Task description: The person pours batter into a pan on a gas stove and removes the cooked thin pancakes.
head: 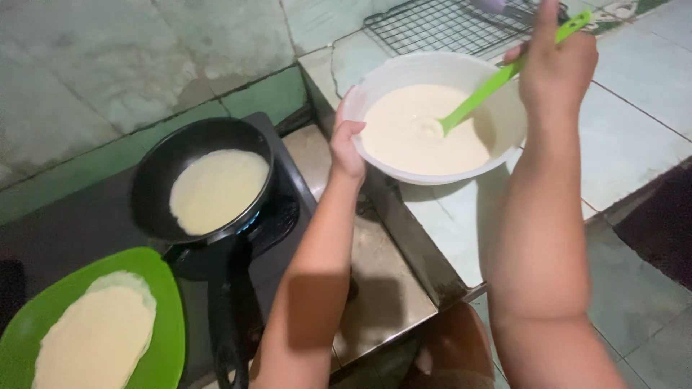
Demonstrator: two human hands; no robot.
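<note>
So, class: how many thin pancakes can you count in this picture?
2: one pancake cooking in the black pan on the stove, one pancake on the green plate. Others may lie hidden beneath.

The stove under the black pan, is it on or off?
On. A small blue flame shows under the rim of the black pan.
</note>
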